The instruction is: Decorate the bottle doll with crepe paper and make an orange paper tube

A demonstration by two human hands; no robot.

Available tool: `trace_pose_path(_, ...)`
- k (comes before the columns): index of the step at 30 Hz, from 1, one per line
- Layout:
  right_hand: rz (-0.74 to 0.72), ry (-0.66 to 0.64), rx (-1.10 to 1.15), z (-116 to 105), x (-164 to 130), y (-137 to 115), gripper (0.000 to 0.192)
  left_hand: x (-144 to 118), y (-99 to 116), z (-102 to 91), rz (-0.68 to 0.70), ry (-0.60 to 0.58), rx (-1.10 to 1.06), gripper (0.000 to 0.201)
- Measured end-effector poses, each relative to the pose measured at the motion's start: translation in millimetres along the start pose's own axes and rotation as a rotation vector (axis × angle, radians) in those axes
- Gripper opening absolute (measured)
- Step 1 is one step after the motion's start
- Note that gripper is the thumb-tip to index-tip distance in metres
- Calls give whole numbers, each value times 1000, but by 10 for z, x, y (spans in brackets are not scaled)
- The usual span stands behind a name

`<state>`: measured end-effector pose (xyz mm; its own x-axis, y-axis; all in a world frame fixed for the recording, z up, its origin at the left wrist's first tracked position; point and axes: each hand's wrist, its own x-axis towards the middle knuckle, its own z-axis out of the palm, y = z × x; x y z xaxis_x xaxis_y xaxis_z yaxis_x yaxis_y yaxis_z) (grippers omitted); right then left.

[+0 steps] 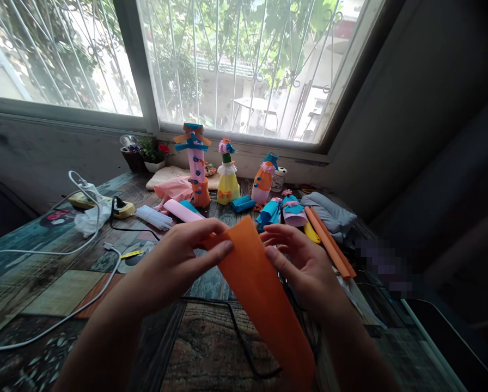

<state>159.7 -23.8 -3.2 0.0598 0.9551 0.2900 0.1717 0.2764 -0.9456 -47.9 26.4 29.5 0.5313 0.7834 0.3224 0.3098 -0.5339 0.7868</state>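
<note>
A long strip of orange foam sheet (264,296) hangs in the air above the table, running from the centre down to the lower right. My left hand (178,261) pinches its upper left edge between thumb and fingers. My right hand (299,261) holds the strip's upper right edge, fingers curled towards the sheet. Behind the hands stand three decorated bottle dolls: a tall pink and orange one (197,169), a yellow one (228,177) and an orange and pink one (263,179).
Rolled foam pieces in pink (182,210), blue (243,203) and orange (329,242) lie on the patterned table (56,288). A power strip (101,204) with white cables sits at left, a black cable (236,326) in front. A barred window (227,65) and small flower pot (154,155) stand behind.
</note>
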Motion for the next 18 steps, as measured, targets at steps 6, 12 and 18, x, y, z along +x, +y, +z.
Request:
trace_pose_path(6, -114, 316, -22, -220, 58, -44, 19, -6, -50, -199, 57, 627, -181, 8)
trace_pose_path(12, -226, 562, 32, -420, 69, -93, 19, -31, -48, -274, 56, 1076, -294, 16)
trace_pose_path(18, -155, 565, -14, -459, 74, -71, 31, 9, 42, -298, 105, 1177, -446, 12)
